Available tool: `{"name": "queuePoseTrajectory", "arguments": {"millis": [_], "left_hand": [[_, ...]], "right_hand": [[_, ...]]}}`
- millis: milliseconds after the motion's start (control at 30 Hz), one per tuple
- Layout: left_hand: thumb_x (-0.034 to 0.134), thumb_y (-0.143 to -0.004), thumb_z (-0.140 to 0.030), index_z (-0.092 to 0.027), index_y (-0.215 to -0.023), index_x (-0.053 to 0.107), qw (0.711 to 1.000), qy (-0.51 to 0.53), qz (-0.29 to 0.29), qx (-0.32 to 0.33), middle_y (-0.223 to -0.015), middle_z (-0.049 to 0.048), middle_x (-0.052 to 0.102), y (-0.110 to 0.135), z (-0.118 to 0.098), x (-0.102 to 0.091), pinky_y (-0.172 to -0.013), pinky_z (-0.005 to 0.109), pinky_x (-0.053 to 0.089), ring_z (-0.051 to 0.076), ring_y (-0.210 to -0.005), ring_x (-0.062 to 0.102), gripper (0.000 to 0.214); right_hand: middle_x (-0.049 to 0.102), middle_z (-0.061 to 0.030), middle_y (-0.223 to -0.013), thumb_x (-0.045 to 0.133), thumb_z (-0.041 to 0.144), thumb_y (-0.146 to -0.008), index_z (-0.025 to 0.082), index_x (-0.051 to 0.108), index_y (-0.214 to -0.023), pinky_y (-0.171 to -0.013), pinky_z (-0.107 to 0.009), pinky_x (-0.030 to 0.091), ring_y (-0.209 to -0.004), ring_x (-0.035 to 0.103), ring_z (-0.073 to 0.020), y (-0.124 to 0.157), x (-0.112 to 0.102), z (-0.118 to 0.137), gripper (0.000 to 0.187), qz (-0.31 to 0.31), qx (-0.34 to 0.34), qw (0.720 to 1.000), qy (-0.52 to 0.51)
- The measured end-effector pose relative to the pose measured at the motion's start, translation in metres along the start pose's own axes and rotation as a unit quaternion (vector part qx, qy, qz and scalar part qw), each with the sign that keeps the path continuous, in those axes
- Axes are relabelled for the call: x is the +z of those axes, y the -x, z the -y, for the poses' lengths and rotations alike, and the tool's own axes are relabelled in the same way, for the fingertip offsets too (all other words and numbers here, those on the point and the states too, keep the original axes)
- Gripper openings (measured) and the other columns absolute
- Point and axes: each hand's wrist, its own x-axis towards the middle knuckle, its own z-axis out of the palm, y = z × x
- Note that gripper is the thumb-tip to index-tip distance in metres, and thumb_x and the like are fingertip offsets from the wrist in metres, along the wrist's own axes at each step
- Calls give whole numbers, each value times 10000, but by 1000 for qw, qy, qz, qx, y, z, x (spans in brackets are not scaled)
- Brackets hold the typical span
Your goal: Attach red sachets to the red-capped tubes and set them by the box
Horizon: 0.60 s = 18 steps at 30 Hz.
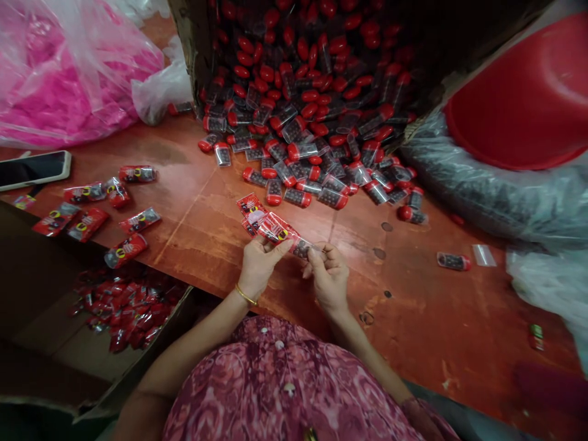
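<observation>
My left hand (258,269), with a gold bangle at the wrist, pinches a small stack of red printed wrappers (274,226) over the table's near edge. Beside it, my right hand (329,278) is closed at the fingertips on a small clear tube of dark beads (301,247). The tube meets the right end of the wrappers; whether it is partly inside them I cannot tell. Beyond my hands lies a large heap of similar red-capped tubes (298,150). Several wrapped tubes (87,224) lie on the table to the left.
A cardboard box (187,46) lies open behind the heap. Below the left edge, another box holds many red packets (133,315). A phone (34,169), a bag of pink pieces (68,86), a red basin (519,98) on a plastic bag (482,205) and a stray tube (453,261) surround the workspace.
</observation>
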Motion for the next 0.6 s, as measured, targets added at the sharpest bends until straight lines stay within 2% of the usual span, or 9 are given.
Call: {"name": "queuePoseTrajectory", "arguments": {"millis": [100, 200, 333, 467, 600], "left_hand": [[771, -568, -327, -149, -783, 642, 999, 32, -10, -17, -730, -7, 678, 1, 2, 4, -674, 210, 452, 87, -645, 587, 307], [753, -586, -372, -144, -688, 623, 998, 61, 2, -34, -620, -27, 629, 0, 0, 5, -575, 192, 418, 63, -542, 525, 282], [747, -579, -382, -134, -633, 617, 998, 27, 21, -49, -578, -19, 606, -6, 1, 1, -558, 204, 414, 74, -527, 512, 285], [674, -673, -410, -131, -676, 636, 998, -55, 39, -2, -590, -10, 605, -8, 5, -1, -531, 201, 399, 80, -532, 503, 281], [638, -704, -470, -136, -638, 621, 994, -81, 75, 20, -493, -20, 550, -4, 7, -1, -471, 202, 374, 76, -453, 465, 341]], "right_hand": [[495, 94, -474, 587, 441, -758, 207, 490, -792, -356, -181, 339, -326, 425, -55, -1, 6, -5, 256, 0, 15, 1000, -22], [515, 94, -480, 602, 450, -744, 208, 473, -780, -351, -174, 337, -325, 425, -52, -2, 10, -5, 276, 27, 28, 999, -24], [585, 70, -518, 651, 445, -708, 205, 464, -764, -336, -167, 325, -330, 431, -50, -3, 10, -4, 309, 53, 50, 997, -14], [609, 62, -544, 647, 457, -721, 197, 472, -734, -361, -168, 358, -326, 428, -38, -4, 16, -5, 313, 81, 90, 989, -90], [550, 100, -485, 658, 484, -704, 204, 474, -744, -360, -177, 381, -301, 415, -42, -4, 22, -6, 338, 61, 86, 983, -150]]}}
